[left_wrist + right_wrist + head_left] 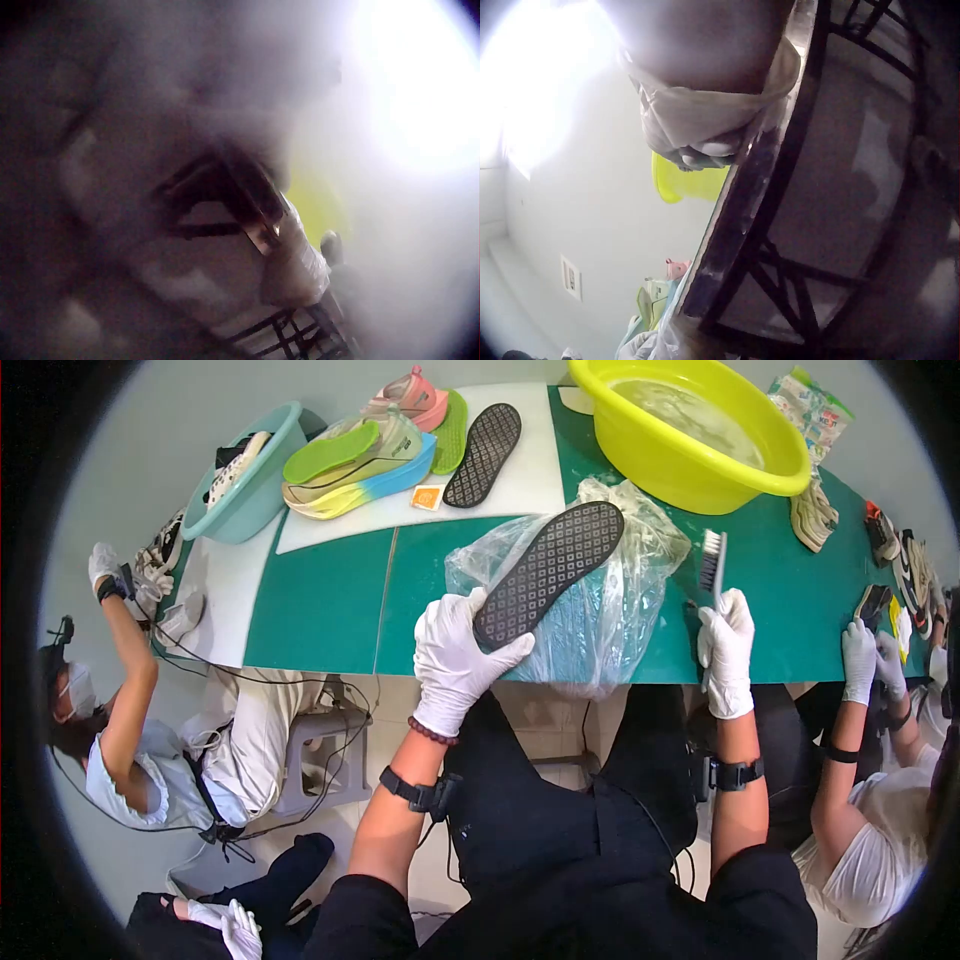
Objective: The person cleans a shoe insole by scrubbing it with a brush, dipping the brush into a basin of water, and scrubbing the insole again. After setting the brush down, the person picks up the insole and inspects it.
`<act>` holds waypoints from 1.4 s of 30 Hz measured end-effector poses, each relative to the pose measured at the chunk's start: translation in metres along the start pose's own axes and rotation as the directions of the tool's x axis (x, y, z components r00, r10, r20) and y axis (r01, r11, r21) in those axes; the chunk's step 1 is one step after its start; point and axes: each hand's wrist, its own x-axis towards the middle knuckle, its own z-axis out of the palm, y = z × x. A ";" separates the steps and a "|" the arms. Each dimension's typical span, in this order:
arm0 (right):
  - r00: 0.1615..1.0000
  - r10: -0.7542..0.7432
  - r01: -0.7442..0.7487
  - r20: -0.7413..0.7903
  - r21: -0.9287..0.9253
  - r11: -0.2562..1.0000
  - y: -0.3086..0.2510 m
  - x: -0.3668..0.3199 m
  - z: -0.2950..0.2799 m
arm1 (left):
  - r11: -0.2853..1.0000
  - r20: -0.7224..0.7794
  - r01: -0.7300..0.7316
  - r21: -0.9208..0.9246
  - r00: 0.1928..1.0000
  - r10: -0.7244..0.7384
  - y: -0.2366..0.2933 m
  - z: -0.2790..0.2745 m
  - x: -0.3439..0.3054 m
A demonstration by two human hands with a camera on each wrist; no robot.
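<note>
Black insole (550, 573) showed at mid-frame, gripped by the fingers of my left hand (452, 655); right of centre, my right hand (728, 655) held a brush (717, 565).

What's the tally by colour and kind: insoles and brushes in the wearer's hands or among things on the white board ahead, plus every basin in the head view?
Black insoles: 2
Green insoles: 2
Grey brush: 1
Yellow basin: 1
Light blue basin: 1
Total: 7
</note>
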 end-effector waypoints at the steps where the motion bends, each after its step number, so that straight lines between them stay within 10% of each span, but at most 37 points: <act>1: 1.000 -0.007 0.007 -0.021 0.006 1.000 0.000 -0.001 0.000 | 1.000 0.012 0.002 -0.002 1.000 -0.002 -0.001 0.000 0.000; 33: 0.968 0.244 -0.241 -0.058 0.049 0.969 -0.005 -0.003 0.007 | 0.985 0.186 0.173 0.018 0.967 -0.174 0.018 -0.012 0.012; 42: 0.978 0.206 -0.195 0.037 -0.189 0.962 -0.003 0.000 0.002 | 0.993 0.179 0.119 0.001 0.977 -0.117 0.013 -0.007 0.009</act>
